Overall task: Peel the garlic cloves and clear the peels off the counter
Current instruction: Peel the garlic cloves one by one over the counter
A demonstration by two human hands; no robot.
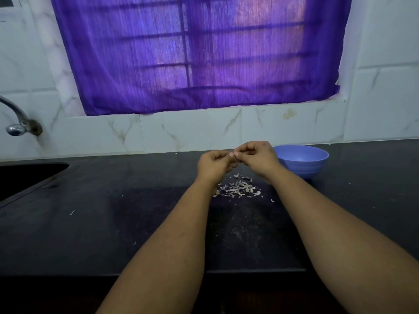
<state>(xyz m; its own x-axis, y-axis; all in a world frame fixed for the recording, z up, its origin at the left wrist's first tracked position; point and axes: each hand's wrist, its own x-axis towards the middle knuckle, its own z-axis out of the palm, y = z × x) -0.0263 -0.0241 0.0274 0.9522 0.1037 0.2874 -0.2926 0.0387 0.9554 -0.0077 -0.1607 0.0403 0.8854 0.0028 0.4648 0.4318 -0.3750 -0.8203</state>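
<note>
My left hand (214,165) and my right hand (258,157) are held together above the black counter (113,223), fingers curled. Between their fingertips they pinch a small pale garlic clove (233,155), mostly hidden by the fingers. Right under the hands lies a heap of pale garlic peels (239,189) on the counter. A blue bowl (303,159) stands just right of my right hand, near the wall; its inside looks bare from here.
A dark sink (25,177) is sunk into the counter at the left, with a metal tap (17,123) on the tiled wall above it. A few stray peel bits (72,213) lie left of the heap. A purple curtain covers the window.
</note>
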